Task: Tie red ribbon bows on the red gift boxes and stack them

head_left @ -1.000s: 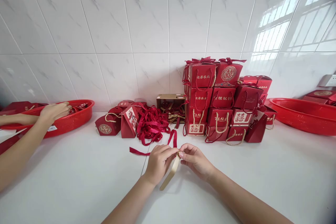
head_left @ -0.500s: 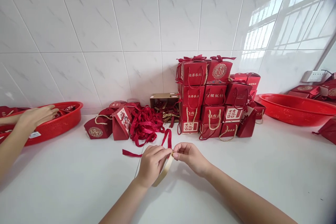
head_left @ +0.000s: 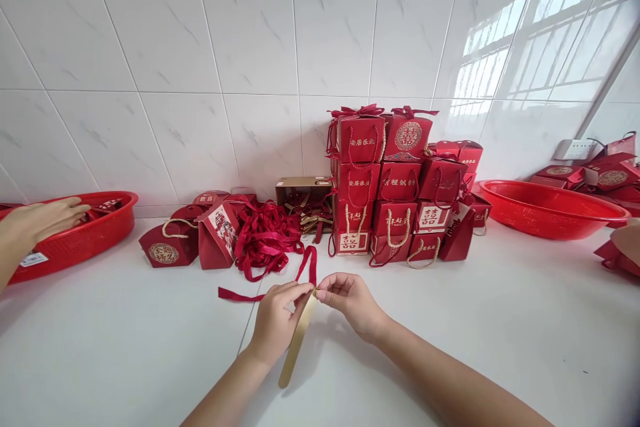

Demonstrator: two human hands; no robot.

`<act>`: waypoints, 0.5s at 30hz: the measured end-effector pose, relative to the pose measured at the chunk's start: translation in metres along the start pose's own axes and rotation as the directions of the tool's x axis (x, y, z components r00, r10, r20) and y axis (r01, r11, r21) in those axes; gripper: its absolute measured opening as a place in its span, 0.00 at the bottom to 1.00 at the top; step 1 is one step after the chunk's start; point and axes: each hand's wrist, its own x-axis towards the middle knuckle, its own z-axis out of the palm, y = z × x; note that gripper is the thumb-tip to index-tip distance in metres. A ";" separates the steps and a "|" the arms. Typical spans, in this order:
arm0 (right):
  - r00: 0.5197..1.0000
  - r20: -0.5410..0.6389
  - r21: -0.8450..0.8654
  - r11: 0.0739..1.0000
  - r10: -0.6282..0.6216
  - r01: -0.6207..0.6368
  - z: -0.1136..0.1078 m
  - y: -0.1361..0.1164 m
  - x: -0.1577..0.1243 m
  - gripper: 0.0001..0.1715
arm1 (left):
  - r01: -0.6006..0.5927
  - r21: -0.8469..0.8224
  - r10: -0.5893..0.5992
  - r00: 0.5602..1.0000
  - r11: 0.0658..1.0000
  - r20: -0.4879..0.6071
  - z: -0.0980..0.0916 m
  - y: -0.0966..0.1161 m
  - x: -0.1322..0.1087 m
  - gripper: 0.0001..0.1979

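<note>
Above the white tabletop, my left hand and my right hand meet, both with fingers closed in a pinch. Between the fingertips is the upper end of a gold ribbon, bunched into a small gold bit there. Its long flat length hangs toward me, beside my left palm. A red ribbon rises just behind the fingertips; whether it joins the gold one is hidden. Another red ribbon end lies left of my left hand. Past it sits a tangled heap of red ribbons.
Red gift boxes stand stacked against the tiled wall, with an open carton of ribbons beside them. More boxes stand left. Red plastic baskets lie left and right. Another person's hand reaches into the left one.
The gold ribbon, curved before, now hangs straighter and lower toward me. My hands keep the same pinch. The view has shifted slightly right, and a blurred shape appears at the right edge.
</note>
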 end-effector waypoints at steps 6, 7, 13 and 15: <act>1.000 -0.015 0.021 1.000 0.016 -0.016 -0.001 0.008 0.001 0.19 | 0.159 -0.047 -0.155 0.984 0.986 0.084 0.004 0.004 -0.002 0.08; 1.000 -0.009 0.046 0.999 0.025 -0.024 -0.001 0.009 0.001 0.19 | 0.167 -0.052 -0.162 0.983 0.985 0.087 0.004 0.005 -0.002 0.08; 0.986 0.115 0.161 0.977 0.121 -0.139 -0.006 0.015 0.002 0.20 | 0.148 -0.021 -0.144 0.983 0.989 0.116 0.004 0.004 -0.002 0.09; 0.984 0.121 0.150 0.978 0.129 -0.146 -0.007 0.020 0.003 0.20 | 0.154 -0.016 -0.151 0.981 0.988 0.124 0.006 0.005 -0.004 0.08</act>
